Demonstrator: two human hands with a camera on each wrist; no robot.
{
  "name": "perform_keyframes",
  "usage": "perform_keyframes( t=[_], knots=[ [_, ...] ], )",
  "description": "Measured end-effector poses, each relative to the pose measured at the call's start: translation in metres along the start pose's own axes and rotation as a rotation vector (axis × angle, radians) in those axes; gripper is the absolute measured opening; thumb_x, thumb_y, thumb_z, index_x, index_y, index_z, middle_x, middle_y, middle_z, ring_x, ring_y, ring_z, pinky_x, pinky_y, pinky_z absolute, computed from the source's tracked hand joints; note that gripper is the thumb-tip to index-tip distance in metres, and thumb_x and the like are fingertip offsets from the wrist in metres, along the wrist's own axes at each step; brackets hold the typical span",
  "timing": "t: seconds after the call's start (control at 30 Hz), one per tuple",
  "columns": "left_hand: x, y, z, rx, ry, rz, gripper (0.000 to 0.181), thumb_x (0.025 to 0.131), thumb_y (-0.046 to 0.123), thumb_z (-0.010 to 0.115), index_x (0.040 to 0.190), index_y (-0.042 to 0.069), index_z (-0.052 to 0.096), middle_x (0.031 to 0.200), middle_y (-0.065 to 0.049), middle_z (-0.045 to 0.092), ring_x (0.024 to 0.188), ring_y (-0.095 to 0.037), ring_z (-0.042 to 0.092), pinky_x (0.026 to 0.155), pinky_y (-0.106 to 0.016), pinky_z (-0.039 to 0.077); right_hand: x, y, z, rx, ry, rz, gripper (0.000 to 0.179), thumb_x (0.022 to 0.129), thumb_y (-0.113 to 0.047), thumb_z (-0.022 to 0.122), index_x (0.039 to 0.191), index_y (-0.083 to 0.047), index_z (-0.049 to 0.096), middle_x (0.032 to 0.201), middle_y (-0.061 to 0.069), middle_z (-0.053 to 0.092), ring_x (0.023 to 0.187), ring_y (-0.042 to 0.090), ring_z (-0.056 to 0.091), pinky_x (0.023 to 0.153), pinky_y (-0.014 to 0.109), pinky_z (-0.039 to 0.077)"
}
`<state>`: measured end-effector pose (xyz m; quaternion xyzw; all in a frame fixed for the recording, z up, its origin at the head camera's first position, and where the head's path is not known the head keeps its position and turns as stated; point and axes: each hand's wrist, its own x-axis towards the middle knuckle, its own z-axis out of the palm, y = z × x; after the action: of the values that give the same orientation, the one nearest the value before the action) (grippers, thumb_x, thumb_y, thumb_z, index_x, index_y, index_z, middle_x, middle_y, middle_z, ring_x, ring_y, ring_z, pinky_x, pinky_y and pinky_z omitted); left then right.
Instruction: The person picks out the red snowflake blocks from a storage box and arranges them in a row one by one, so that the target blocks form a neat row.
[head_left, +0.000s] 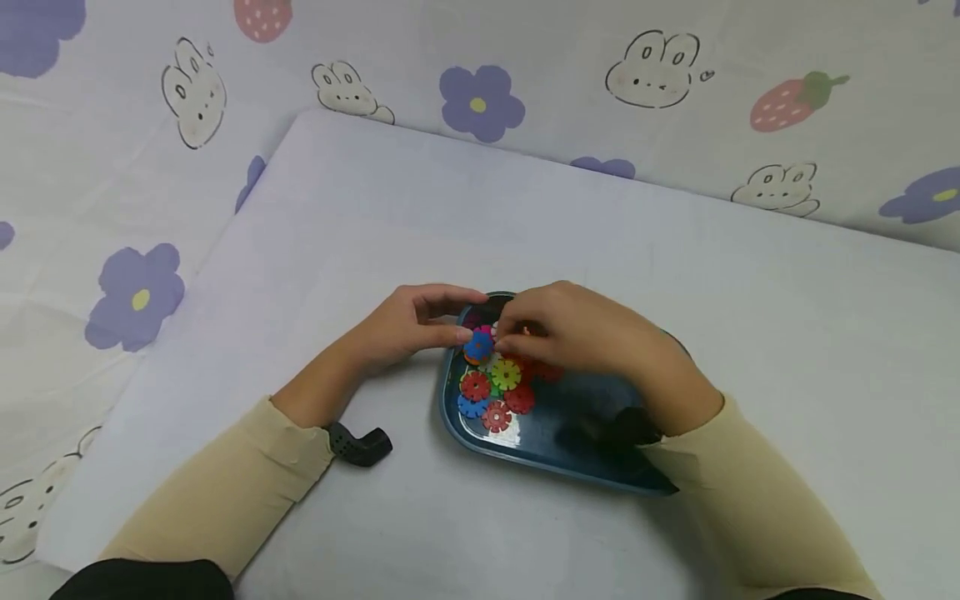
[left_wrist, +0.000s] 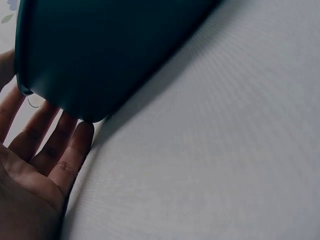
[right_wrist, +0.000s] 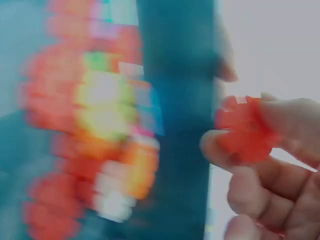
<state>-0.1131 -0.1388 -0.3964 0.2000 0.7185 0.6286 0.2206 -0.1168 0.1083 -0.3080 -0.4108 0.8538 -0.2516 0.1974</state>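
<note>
The right hand (head_left: 573,325) pinches a red notched plastic disc (right_wrist: 250,132); the left hand (head_left: 405,325) (fingers spread) lies at its nine o'clock.

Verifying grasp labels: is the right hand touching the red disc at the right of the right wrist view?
Touching. The right wrist view shows the right hand pinching the red disc, its digits overlapping the disc's edge.

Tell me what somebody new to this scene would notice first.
Probably the bright, notched discs clustered toward the left end of the blue tray. Next, likely, the red disc pinched by the right hand, plainest in the right wrist view. Purple flowers also stand out on the cloth behind the white tabletop.
</note>
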Motion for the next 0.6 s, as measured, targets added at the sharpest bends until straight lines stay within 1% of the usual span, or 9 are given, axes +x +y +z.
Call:
perform_keyframes(
  t=[0.03, 0.1, 0.2, 0.23, 0.33, 0.43, 0.5, 0.6],
  knots=[
    [0.000, 0.000, 0.000, 0.007, 0.005, -0.007, 0.046, 0.090, 0.024, 0.073, 0.133, 0.015, 0.061, 0.136, -0.002, 0.060, 0.126, -0.019, 0.056, 0.099, -0.035, 0.052, -0.006, -0.001, -0.006, 0.015, 0.027, 0.018, 0.008, 0.092, -0.022, 0.070, 0.097, -0.018, 0.074, 0.085, -0.008, 0.067, 0.074, 0.009, 0.057, 0.067, 0.026, 0.053],
    [0.000, 0.000, -0.001, 0.012, 0.013, -0.011, 0.046, 0.089, 0.025, 0.073, 0.133, 0.015, 0.062, 0.136, -0.002, 0.060, 0.125, -0.019, 0.056, 0.098, -0.035, 0.052, -0.016, -0.002, -0.017, 0.038, 0.082, 0.028, 0.008, 0.091, -0.019, 0.071, 0.098, -0.017, 0.075, 0.083, -0.008, 0.069, 0.070, 0.008, 0.059, 0.066, 0.026, 0.054],
    [-0.004, 0.000, -0.004, 0.012, 0.019, -0.007, 0.046, 0.089, 0.026, 0.073, 0.132, 0.013, 0.062, 0.135, -0.003, 0.061, 0.125, -0.020, 0.056, 0.098, -0.036, 0.052, -0.026, -0.006, -0.027, 0.068, 0.154, 0.044, 0.012, 0.090, -0.016, 0.072, 0.101, -0.016, 0.075, 0.085, -0.007, 0.071, 0.069, 0.005, 0.064, 0.070, 0.026, 0.056],
    [-0.006, 0.000, -0.005, 0.010, 0.021, -0.006, 0.047, 0.089, 0.026, 0.074, 0.132, 0.013, 0.062, 0.135, -0.003, 0.061, 0.124, -0.020, 0.057, 0.098, -0.035, 0.052, -0.029, -0.007, -0.030, 0.072, 0.178, 0.042, 0.015, 0.090, -0.015, 0.072, 0.104, -0.015, 0.074, 0.087, -0.006, 0.072, 0.069, 0.005, 0.066, 0.071, 0.025, 0.056],
    [-0.013, 0.000, -0.011, 0.006, 0.039, -0.007, 0.047, 0.088, 0.025, 0.075, 0.132, 0.012, 0.062, 0.135, -0.003, 0.061, 0.124, -0.020, 0.057, 0.097, -0.034, 0.053, -0.033, -0.007, -0.040, 0.122, 0.260, 0.027, 0.026, 0.089, -0.010, 0.072, 0.115, -0.014, 0.072, 0.093, -0.003, 0.074, 0.074, 0.004, 0.070, 0.076, 0.022, 0.057],
    [-0.020, 0.001, -0.016, -0.005, 0.052, -0.015, 0.048, 0.088, 0.024, 0.075, 0.132, 0.012, 0.062, 0.135, -0.005, 0.061, 0.124, -0.022, 0.057, 0.096, -0.033, 0.053, -0.040, -0.003, -0.052, 0.163, 0.380, 0.041, 0.035, 0.087, -0.009, 0.074, 0.122, -0.015, 0.070, 0.096, -0.001, 0.074, 0.079, 0.005, 0.072, 0.078, 0.017, 0.055],
    [-0.024, 0.001, -0.019, -0.009, 0.064, -0.025, 0.049, 0.088, 0.024, 0.075, 0.133, 0.011, 0.061, 0.135, -0.005, 0.061, 0.124, -0.023, 0.058, 0.095, -0.033, 0.053, -0.046, 0.004, -0.061, 0.185, 0.470, 0.085, 0.038, 0.086, -0.009, 0.076, 0.123, -0.015, 0.070, 0.099, 0.000, 0.074, 0.081, 0.004, 0.072, 0.080, 0.015, 0.054],
    [-0.031, 0.002, -0.022, -0.011, 0.082, -0.041, 0.050, 0.087, 0.025, 0.076, 0.133, 0.011, 0.061, 0.136, -0.006, 0.060, 0.124, -0.024, 0.058, 0.095, -0.033, 0.054, -0.051, 0.022, -0.072, 0.216, 0.582, 0.202, 0.041, 0.085, -0.012, 0.077, 0.125, -0.016, 0.069, 0.104, -0.002, 0.073, 0.084, 0.003, 0.072, 0.079, 0.012, 0.053]
  ],
)
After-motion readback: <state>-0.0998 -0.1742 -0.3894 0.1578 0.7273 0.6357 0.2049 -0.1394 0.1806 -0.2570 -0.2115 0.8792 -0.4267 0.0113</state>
